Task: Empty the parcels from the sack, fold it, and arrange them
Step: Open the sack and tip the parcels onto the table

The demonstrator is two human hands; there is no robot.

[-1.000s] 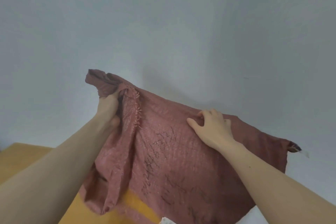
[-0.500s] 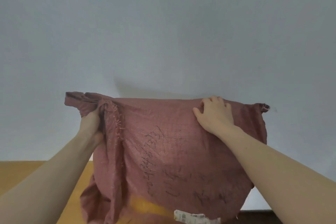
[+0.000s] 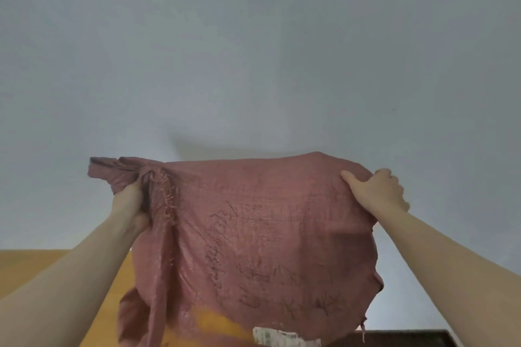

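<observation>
A reddish-brown woven sack (image 3: 262, 236) with black handwriting hangs in the air in front of a pale wall. My left hand (image 3: 128, 207) grips the bunched, frayed upper left corner. My right hand (image 3: 376, 191) grips the upper right edge, thumb on the near side and fingers curled over the top. The sack is held bottom up and bulges in the middle. At its lower opening an orange parcel (image 3: 214, 324) and a white label (image 3: 277, 336) show. What else is inside is hidden.
A wooden surface (image 3: 31, 262) lies at the lower left behind my left forearm. A dark brown edge (image 3: 417, 338) shows at the bottom right. The pale blue-grey wall (image 3: 253, 51) fills the upper part of the view.
My right hand slid rightward along the top edge to the upper right corner. The sack is now stretched wider and level, and the orange parcel and white label show at its lower opening.
</observation>
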